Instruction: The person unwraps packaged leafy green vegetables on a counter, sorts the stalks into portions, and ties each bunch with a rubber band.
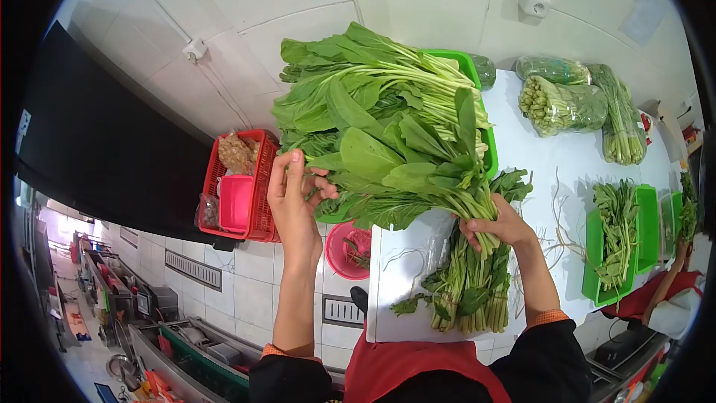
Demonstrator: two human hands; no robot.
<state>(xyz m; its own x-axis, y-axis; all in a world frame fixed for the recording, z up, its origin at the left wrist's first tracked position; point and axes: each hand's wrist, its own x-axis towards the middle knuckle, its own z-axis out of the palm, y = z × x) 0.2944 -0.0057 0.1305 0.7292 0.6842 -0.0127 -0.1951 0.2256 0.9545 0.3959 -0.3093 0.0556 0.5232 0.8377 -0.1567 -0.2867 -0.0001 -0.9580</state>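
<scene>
My right hand (498, 225) is wrapped around the stems of a bunch of leafy greens (406, 168), lifted over the table with the leaves pointing left. At the leaf tips is my left hand (300, 190), its fingers partly curled but apart; whether they touch a leaf is hard to see. Behind the bunch, a big pile of long-stemmed greens (373, 78) fills a green crate (490, 151) and hangs over its left side. Below my right hand, more bundled greens (470, 295) lie on the white table, stem ends toward me.
Left of the table stand a red basket (262, 213) with bagged goods and a pink bucket (337, 257). Bagged vegetables (563, 104) lie at the back right. Green trays (597, 254) hold more greens, near another person's arm (675, 272). Loose strings (559, 224) lie on the table.
</scene>
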